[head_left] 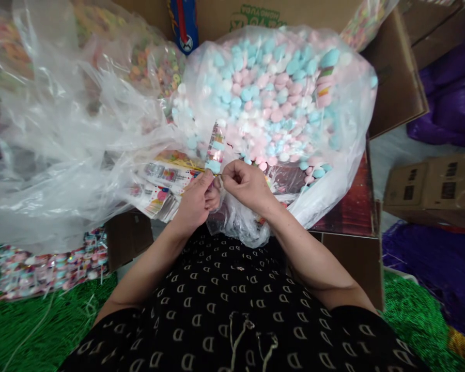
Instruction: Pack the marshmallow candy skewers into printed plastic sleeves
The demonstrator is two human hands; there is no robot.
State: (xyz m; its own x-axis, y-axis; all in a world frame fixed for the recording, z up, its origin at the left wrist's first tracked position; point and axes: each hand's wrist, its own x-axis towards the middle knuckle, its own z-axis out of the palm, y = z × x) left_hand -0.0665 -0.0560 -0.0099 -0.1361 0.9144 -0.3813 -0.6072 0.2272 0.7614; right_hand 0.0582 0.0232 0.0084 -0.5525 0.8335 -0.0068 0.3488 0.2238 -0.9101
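Observation:
My left hand point(202, 197) is closed around the gathered lower end of a small clear printed candy packet point(216, 147). The packet stands up from the fingers, tilted slightly right, with blue, white and pink candies inside. Against its neck, my right hand point(248, 185) pinches what looks like a thin gold twist tie point(217, 175); the fingertips partly hide it. Just beyond both hands lies a large open clear bag of pastel candies point(269, 95). A stack of flat printed wrappers point(160, 188) rests beside my left hand.
On the left, large plastic bags of colourful ring-shaped candies point(155, 62) crowd the surface. A cardboard box wall point(395, 72) rises at the right. Filled candy packets point(54, 266) lie low on the left over green tinsel point(34, 325). Smaller cartons point(430, 188) stand at far right.

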